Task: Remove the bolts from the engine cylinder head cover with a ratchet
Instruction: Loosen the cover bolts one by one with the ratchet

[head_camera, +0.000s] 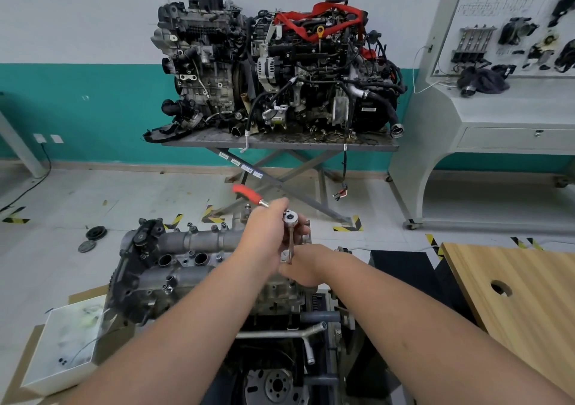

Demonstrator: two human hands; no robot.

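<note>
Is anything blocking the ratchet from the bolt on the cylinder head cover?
Nothing visible does. The left hand grips the ratchet at its head; the extension drops to the cover, where the right hand hides the bolt contact.

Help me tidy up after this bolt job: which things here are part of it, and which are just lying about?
In use:
ratchet, gripped by the left hand
its extension bar, steadied by the right hand
engine cover

Lying about:
white tray
two engines on the stand
black discs on the floor
wooden board
</note>
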